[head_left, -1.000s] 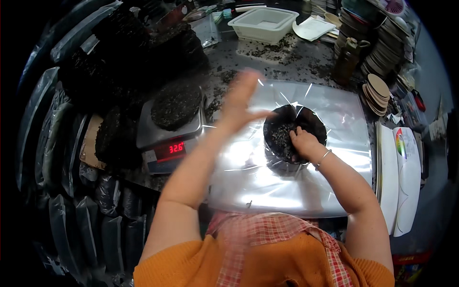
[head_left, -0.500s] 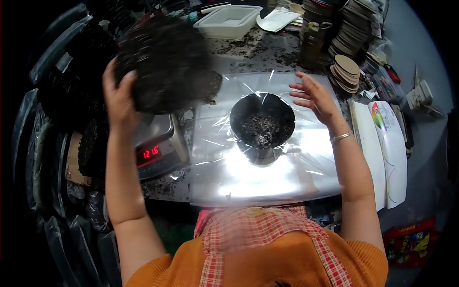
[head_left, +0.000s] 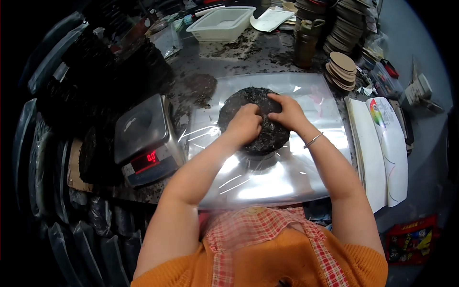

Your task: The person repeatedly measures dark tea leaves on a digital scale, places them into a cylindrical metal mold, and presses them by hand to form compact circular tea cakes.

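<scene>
A dark, crumbly-looking round cake, like pressed dried seaweed point(head_left: 270, 142), sits over a stack of clear plastic sheets point(head_left: 306, 186) in front of me. My left hand point(head_left: 246, 125) rests on its left and middle part with the fingers bent into it. At the right edge my right hand point(head_left: 289, 114) grips it, thumb and forefinger on top and the other fingers mostly hidden. The black bowl with dark flakes seen earlier at this spot is hidden now. To the left stands a metal-topped digital scale point(head_left: 143, 124) with a lit red display and a bare pan.
Tall dark stacks point(head_left: 138, 67) stand at the left. Toward the back are a white plastic tub point(head_left: 222, 26) and a brown bottle point(head_left: 306, 45). Round tan discs point(head_left: 342, 69) are piled at the right, beyond white paper rolls point(head_left: 385, 158). Dark crumbs litter the table.
The dark cake, blurred in my left hand above the scale, has come right and down over the bowl's spot. My right hand has moved in and taken hold. The scale's reading has dropped.
</scene>
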A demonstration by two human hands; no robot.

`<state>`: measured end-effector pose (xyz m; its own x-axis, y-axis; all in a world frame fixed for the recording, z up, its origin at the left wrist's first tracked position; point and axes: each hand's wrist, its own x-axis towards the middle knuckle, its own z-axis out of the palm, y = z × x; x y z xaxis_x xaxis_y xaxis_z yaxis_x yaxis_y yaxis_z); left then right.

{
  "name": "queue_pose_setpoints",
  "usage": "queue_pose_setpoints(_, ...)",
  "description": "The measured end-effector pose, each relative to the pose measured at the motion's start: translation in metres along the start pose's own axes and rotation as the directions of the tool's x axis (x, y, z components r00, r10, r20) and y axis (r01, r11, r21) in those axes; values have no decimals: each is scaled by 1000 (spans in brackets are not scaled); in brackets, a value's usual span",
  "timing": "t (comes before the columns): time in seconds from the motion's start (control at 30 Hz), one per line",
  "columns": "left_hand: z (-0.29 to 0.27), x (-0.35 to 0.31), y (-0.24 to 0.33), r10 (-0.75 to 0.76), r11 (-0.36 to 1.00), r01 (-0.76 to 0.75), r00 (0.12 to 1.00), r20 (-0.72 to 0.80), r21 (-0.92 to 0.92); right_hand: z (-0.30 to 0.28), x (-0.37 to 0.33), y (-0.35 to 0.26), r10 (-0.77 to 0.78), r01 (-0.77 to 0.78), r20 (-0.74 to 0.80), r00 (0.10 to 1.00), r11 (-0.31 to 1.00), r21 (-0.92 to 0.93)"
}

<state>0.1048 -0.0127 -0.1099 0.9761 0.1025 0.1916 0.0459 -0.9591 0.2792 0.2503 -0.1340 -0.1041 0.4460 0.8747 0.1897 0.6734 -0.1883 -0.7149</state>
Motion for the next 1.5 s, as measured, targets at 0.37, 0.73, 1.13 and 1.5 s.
queue_pose_setpoints(0.37,24,21,8,-191,973,158,960,203,169,13,-8,-19,-45,41,8,999,807,-589)
queue_pose_setpoints(0.73,25,23,13,-309,947,254,884,352,195,38,-169,14,78,56,353,932,933,-356)
queue_pose_setpoints(1.13,-10,10,-2,-43,957,222,745,665,-187,13,-19,-40,25,186,330,944,784,-592)
queue_pose_setpoints(1.5,-25,-97,24,-231,967,182,921,-312,-179,15,-17,-47,46,260,448,893,760,-596)
